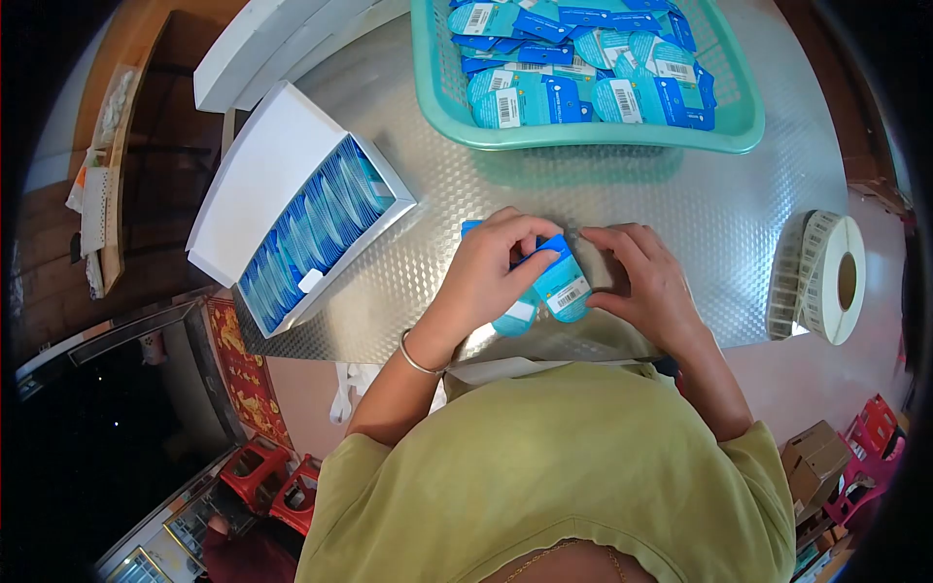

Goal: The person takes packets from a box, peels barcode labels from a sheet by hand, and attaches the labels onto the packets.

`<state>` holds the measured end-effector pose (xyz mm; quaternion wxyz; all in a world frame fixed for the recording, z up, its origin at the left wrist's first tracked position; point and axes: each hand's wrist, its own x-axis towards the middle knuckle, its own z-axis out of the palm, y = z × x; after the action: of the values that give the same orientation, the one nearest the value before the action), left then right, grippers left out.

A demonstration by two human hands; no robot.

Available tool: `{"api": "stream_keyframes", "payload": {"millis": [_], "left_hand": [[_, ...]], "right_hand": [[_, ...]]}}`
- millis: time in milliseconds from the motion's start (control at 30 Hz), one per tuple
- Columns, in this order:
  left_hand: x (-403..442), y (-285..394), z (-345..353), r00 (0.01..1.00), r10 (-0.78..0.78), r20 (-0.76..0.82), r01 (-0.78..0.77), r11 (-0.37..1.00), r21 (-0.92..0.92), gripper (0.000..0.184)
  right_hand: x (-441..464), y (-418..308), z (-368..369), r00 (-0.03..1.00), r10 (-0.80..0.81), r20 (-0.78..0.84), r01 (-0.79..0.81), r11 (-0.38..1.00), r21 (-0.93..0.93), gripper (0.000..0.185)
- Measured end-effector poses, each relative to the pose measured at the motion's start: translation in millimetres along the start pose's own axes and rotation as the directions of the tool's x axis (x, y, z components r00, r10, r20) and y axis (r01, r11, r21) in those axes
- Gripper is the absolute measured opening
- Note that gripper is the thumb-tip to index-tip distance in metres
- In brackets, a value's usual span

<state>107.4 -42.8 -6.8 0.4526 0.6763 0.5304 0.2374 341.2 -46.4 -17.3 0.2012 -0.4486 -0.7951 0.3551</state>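
Observation:
Near the table's front edge, my left hand (494, 264) pinches a blue and teal card packet (564, 282) with a white barcode label. Another such packet (515, 318) shows partly beneath that hand, its upper part hidden by the fingers. My right hand (641, 277) is just right of the held packet, thumb and fingers apart and curved, with nothing between them; its thumb tip is close to the packet's lower right edge. A bit of blue shows behind my left hand's knuckles.
A green basket (593, 139) of similar packets stands at the back. At the left, an open white box (267, 170) holds a tight row of packets. Stacked white boxes (282, 44) are behind it. A label roll (833, 279) stands at the table's right edge.

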Motion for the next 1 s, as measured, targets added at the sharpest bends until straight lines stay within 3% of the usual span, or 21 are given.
{"api": "stream_keyframes", "payload": {"millis": [100,200,433,533,733,1000], "left_hand": [[-3.2,-6.3,0.0,0.999,-0.049,-0.013,0.045,0.967,-0.251,0.020],[-4.9,-1.2,-3.1,0.989,-0.146,-0.021,0.109,0.819,-0.563,0.014],[-10.6,0.8,-16.6,0.992,-0.100,-0.073,0.038,0.803,-0.595,0.014],[-12.3,2.0,-17.6,0.992,-0.093,-0.083,0.025,0.801,-0.598,0.015],[-13.5,1.2,-15.4,0.989,-0.127,-0.081,0.049,0.780,-0.624,0.017],[-13.6,1.0,-15.9,0.986,-0.150,-0.078,0.066,0.765,-0.640,0.019]], "right_hand": [[3.1,-3.8,1.9,0.998,0.057,0.030,-0.061,0.984,0.168,0.063],[4.8,-5.2,10.1,0.989,0.132,0.063,-0.147,0.910,0.388,0.051],[13.9,-24.0,16.0,0.975,0.220,0.044,-0.198,0.752,0.629,0.019],[16.6,-28.6,15.8,0.967,0.251,0.047,-0.225,0.750,0.622,0.011],[14.4,-28.1,16.0,0.968,0.246,0.037,-0.233,0.845,0.482,0.015],[11.9,-34.4,12.9,0.959,0.270,0.079,-0.265,0.770,0.580,0.020]]}}
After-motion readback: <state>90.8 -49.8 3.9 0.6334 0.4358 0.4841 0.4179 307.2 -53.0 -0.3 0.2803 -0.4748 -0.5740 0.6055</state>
